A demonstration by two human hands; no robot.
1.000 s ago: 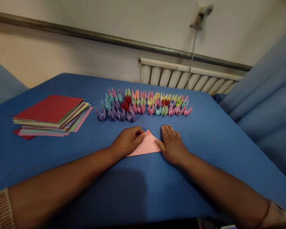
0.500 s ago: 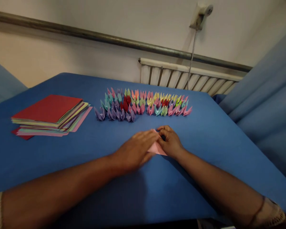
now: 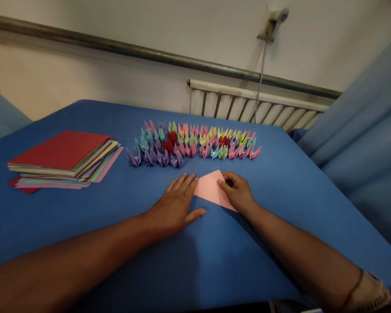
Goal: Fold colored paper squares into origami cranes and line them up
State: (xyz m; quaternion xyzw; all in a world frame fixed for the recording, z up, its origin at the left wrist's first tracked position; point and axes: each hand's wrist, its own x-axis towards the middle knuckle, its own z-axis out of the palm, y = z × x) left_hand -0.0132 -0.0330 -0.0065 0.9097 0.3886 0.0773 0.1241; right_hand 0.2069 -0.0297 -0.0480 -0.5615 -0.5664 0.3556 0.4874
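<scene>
A pink folded paper point(image 3: 210, 189) lies on the blue table point(image 3: 280, 182) between my hands. My left hand point(image 3: 176, 204) rests flat on the table with fingers stretched out, its fingertips at the paper's left edge. My right hand point(image 3: 237, 191) is curled, with thumb and fingers pinching the paper's right side and pressing it down. Just beyond the paper stand rows of several small folded paper cranes point(image 3: 192, 141) in purple, teal, red, pink and yellow.
A stack of coloured paper sheets point(image 3: 63, 158) with a red sheet on top lies at the left of the table. A radiator point(image 3: 257, 106) and a metal rail point(image 3: 117, 45) run along the wall behind. Blue fabric point(image 3: 361, 130) hangs at the right.
The pink paper went from a wide triangle to a smaller folded shape. My left hand swept across it to the right, then drew back to its left edge. My right hand closed onto its right side.
</scene>
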